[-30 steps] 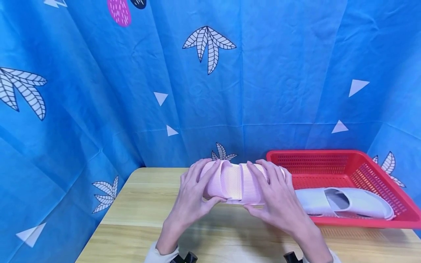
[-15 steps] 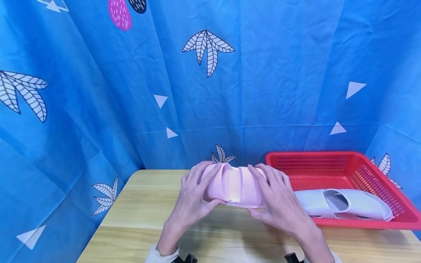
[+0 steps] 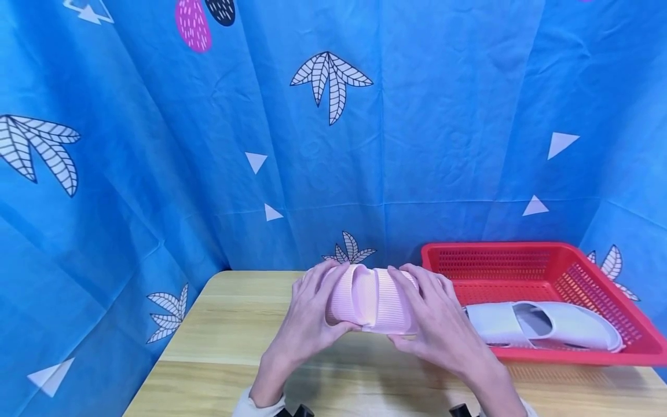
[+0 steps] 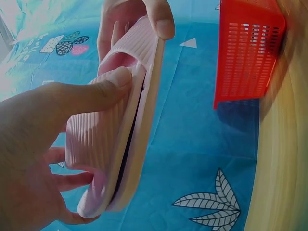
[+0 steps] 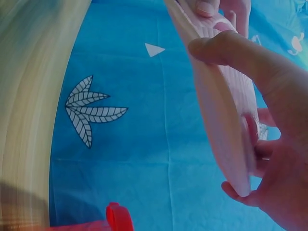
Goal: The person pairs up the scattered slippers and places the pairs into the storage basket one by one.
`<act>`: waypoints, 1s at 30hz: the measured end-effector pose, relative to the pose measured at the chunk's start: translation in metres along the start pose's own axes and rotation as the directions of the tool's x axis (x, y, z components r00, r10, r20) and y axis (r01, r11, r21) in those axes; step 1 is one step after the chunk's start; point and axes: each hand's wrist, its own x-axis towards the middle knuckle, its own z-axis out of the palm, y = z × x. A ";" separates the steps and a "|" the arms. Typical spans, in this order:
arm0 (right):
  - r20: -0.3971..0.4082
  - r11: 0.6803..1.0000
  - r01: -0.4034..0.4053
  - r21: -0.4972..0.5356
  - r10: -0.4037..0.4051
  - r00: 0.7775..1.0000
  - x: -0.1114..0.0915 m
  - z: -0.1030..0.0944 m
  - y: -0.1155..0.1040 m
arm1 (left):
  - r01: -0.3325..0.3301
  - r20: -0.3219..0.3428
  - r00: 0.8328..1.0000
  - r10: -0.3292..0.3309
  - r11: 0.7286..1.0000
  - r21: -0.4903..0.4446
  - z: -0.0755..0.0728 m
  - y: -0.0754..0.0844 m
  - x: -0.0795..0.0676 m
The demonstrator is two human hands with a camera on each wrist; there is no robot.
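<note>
A pair of pink slippers with ribbed straps is held up over the table, the two pressed together and lying crosswise in the head view. My left hand grips the left end, thumb along the near edge and fingers over the top. At the other end my right hand holds on the same way. In the left wrist view the two soles of the slippers lie side by side with a narrow dark gap between them. The right wrist view shows a sole edge of the slippers under the right thumb.
On the right of the wooden table stands a red perforated basket, close beside my right hand. White slippers lie along its near side. A blue patterned curtain hangs behind and around the table.
The whole head view has shifted down slightly, hands and slippers with it. Both hands keep their grip, and the pink slippers have tilted slightly between them.
</note>
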 end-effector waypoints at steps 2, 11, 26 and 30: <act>0.004 1.000 0.008 -0.001 -0.008 1.000 0.000 0.001 -0.001 | -0.001 0.003 1.000 0.001 1.000 -0.012 0.000 0.001 0.000; -0.007 0.999 0.037 0.002 -0.037 0.999 0.002 0.005 -0.002 | -0.046 -0.058 0.997 0.043 0.997 -0.055 0.005 0.003 -0.001; -0.007 0.998 0.056 -0.039 -0.056 0.998 0.005 0.002 -0.008 | -0.072 -0.073 0.995 0.068 0.996 -0.056 0.007 0.005 0.000; -0.021 0.995 0.092 -0.044 -0.093 0.995 0.009 0.003 -0.008 | -0.061 -0.067 0.996 0.058 0.997 -0.049 0.005 0.004 -0.001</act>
